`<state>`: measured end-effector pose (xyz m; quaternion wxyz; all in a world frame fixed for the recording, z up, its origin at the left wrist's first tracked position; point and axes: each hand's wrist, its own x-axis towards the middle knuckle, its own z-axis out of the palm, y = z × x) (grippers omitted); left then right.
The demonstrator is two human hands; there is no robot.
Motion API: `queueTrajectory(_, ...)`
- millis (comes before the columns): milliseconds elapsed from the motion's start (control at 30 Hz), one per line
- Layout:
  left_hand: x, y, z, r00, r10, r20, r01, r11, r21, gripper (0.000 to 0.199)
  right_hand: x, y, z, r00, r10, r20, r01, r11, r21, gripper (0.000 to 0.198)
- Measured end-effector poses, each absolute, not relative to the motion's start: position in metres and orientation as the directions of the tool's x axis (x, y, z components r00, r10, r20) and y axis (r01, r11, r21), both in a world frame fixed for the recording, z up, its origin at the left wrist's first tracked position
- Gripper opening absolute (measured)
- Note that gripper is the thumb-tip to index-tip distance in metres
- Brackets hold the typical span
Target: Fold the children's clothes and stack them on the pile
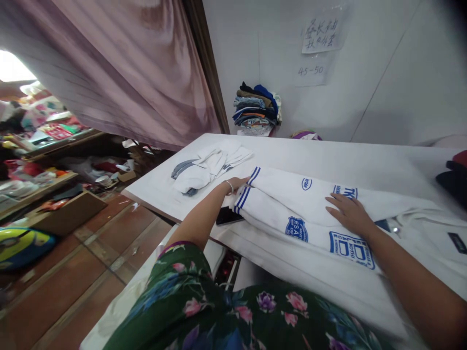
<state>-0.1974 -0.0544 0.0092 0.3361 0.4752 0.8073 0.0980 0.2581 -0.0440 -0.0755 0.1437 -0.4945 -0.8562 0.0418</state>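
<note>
A white long-sleeved top (pixel 317 209) with blue printed badges lies stretched across the table, its two sleeves side by side. Blue stripes ring the cuffs at the left end; a dark label shows inside the top at the far right. My left hand (pixel 238 184) is at the cuffs, its fingers closed together on the farther sleeve's edge. Farther right, my right hand (pixel 348 215) rests flat on the sleeves with fingers spread, over the blue print. A dark phone-like object (pixel 228 216) lies partly under the nearer cuff.
Another white garment with grey parts (pixel 209 167) lies crumpled on the white table (pixel 292 150). Folded clothes (pixel 256 109) are stacked against the wall. Dark and red cloth (pixel 454 177) sits at the right edge. A pink curtain (pixel 156 73) hangs at left, with cluttered shelves beyond.
</note>
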Motion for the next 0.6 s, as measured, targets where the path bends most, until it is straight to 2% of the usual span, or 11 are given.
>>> queueTrajectory(100, -0.196, -0.071, 0.010, -0.273, 0.839, -0.471, 0.710, 0.506, 0.489, 0.081, 0.258, -0.044, -0.076, -0.469, 0.858, 0.210, 0.828, 0.510, -0.235, 0.055)
queueTrajectory(300, -0.174, -0.087, 0.010, -0.223, 0.925, -0.307, 0.819, 0.349, 0.455, 0.109, 0.257, -0.044, -0.077, -0.448, 0.866, 0.224, 0.826, 0.496, -0.267, 0.053)
queueTrajectory(500, -0.161, -0.081, 0.031, -0.130, 0.990, -0.050, 0.879, 0.138, 0.457, 0.098, 0.257, -0.045, -0.076, -0.448, 0.864, 0.231, 0.820, 0.499, -0.279, 0.052)
queueTrajectory(600, -0.164, -0.073, 0.031, -0.151, 0.988, -0.025, 0.876, 0.145, 0.461, 0.096, 0.255, -0.046, -0.074, -0.448, 0.860, 0.244, 0.818, 0.505, -0.276, 0.052)
